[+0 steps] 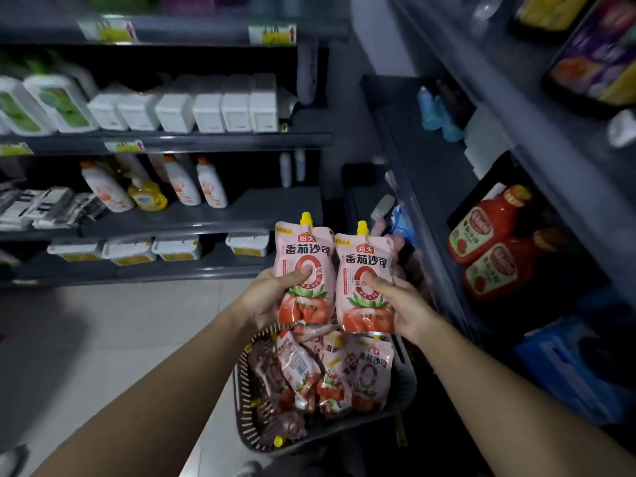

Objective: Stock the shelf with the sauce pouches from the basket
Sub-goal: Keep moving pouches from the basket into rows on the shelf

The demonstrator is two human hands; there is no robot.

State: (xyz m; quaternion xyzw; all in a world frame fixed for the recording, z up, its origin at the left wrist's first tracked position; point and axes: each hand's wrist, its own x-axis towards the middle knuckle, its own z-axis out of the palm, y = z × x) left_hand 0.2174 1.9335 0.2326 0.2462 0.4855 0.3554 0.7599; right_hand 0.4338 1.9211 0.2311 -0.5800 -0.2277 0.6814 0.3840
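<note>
Two pink tomato sauce pouches with yellow caps stand upright side by side above the basket. My left hand grips the left pouch, thumb across its front. My right hand grips the right pouch the same way. Below them a dark slotted basket holds several more pouches lying in a heap. The shelf unit on the right has a dark shelf where two red ketchup bottles lie.
A second shelf unit on the left carries white boxes, white and yellow bottles and flat tubs. Blue bottles stand on an upper right shelf. A blue packet sits low on the right. Pale floor tiles spread to the left.
</note>
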